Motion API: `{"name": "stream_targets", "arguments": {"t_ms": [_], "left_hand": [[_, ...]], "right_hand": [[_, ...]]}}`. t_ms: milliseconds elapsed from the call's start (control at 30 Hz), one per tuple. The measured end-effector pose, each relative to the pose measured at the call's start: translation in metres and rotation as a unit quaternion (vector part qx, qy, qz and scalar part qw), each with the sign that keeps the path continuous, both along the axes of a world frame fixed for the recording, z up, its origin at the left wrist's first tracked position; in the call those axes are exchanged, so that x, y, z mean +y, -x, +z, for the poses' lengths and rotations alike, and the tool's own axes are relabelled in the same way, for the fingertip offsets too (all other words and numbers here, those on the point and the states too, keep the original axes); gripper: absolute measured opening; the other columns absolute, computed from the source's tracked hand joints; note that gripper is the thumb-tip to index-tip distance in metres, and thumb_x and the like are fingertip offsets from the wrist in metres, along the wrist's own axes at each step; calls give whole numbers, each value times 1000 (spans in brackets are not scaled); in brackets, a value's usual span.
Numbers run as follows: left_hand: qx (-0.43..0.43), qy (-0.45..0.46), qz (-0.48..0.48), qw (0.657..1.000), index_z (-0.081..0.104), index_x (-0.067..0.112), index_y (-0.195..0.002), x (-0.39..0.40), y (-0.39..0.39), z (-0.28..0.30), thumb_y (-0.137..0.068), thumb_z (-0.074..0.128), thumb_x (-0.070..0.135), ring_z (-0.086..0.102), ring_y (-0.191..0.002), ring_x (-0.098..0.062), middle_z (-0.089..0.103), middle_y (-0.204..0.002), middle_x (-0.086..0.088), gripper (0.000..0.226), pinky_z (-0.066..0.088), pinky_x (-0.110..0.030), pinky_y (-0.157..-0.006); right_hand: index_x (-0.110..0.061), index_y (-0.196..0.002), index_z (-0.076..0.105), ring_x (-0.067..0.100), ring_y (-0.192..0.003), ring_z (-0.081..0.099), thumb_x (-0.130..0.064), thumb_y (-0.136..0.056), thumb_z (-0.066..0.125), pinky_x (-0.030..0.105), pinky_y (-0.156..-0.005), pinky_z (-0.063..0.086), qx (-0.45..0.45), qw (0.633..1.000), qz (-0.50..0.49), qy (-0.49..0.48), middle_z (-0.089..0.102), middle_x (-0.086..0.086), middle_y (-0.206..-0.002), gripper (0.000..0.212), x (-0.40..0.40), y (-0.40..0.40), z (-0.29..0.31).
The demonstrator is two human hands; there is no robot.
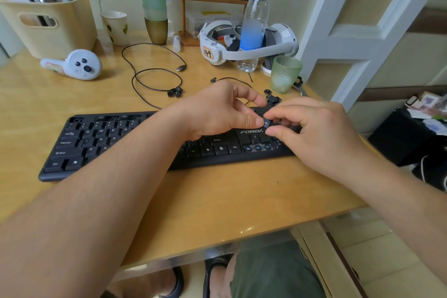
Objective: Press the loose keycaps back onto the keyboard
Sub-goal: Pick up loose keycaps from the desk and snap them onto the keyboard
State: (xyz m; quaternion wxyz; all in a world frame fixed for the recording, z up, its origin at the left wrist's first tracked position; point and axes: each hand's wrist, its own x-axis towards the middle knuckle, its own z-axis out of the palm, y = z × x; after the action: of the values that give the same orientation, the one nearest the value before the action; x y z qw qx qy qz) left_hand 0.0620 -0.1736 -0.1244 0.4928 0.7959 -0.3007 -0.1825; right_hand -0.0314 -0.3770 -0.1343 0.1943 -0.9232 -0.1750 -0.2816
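Your left hand (217,110) and right hand (312,128) pinch together what seems one small black keycap (266,123) above the black plastic keyboard (101,143).

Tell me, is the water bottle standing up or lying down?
Standing up. The water bottle is upright on the desk, blue cap on top, inside the white headset strap.

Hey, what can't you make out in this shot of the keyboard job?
Head view:
- Keycap legend: covered by left hand and right hand.
- Keyboard middle keys: hidden under the left forearm.
- Loose keycaps lettering: too small.
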Motion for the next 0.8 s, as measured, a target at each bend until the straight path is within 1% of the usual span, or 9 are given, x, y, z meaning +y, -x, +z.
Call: {"name": "stream_targets", "arguments": {"t_ms": [100,200,333,433,533,633,700,733,800], "left_hand": [[5,-1,-1,1000,68,28,-120,0,0,0,-86,85,22,75,-101,-20,81,-97,-1,38,50,-40,-109],[9,-11,-16,1000,67,25,-122,0,0,-1,-88,83,16,75,-97,-14,81,-96,2,39,51,-38,-108],[8,-19,-34,999,65,24,-125,2,0,-1,-89,81,12,75,-95,-9,81,-97,3,41,51,-32,-106],[1,-24,-40,999,66,24,-124,1,-1,-1,-90,80,12,75,-96,-8,81,-98,3,39,52,-26,-100],[-22,-26,-24,999,69,27,-117,1,-3,-4,-92,79,13,74,-92,-10,80,-97,2,30,53,-27,-97],[-63,-34,24,997,70,31,-114,1,-5,-5,-95,75,19,68,-82,-1,78,-97,5,23,50,-14,-81],[-82,-26,54,995,70,31,-114,1,-7,-5,-96,73,21,63,-74,4,76,-93,8,21,46,-7,-67],[-89,-23,62,994,70,32,-113,1,-8,-5,-96,73,22,63,-73,4,75,-92,10,20,46,-6,-64],[-101,-26,67,992,71,33,-112,1,-9,-6,-96,72,22,63,-75,2,74,-91,12,19,47,-7,-64]], "right_hand": [[-15,-102,81,18,-87,67,-15,-84,84,36,-79,55,-47,997,5,67,75,-1,-97,19,0,-1,0],[-14,-101,81,20,-86,69,-13,-82,82,35,-79,55,-59,995,-8,82,76,0,-96,19,2,0,-2],[-21,-101,82,8,-79,67,-17,-80,79,34,-76,59,-5,999,-26,38,76,-8,-90,22,1,0,0],[-31,-106,80,1,-80,66,-23,-81,80,21,-77,56,64,997,-38,-7,72,-18,-84,26,0,1,1],[-39,-116,77,3,-84,65,-24,-85,77,18,-78,53,135,990,-33,-24,71,-18,-85,35,-1,2,4],[-44,-114,76,-1,-83,61,-30,-92,72,18,-73,50,207,977,-34,40,69,-17,-85,27,-3,-1,12],[-43,-120,73,-7,-82,58,-35,-96,68,10,-72,42,232,967,-34,99,67,-21,-87,26,-2,-4,18],[-41,-123,73,-8,-83,56,-37,-98,66,9,-74,39,235,964,-28,120,64,-24,-89,26,-1,-5,20],[-36,-124,73,-3,-93,54,-37,-99,64,19,-83,42,234,959,-13,161,62,-23,-97,26,3,-8,19]]}}
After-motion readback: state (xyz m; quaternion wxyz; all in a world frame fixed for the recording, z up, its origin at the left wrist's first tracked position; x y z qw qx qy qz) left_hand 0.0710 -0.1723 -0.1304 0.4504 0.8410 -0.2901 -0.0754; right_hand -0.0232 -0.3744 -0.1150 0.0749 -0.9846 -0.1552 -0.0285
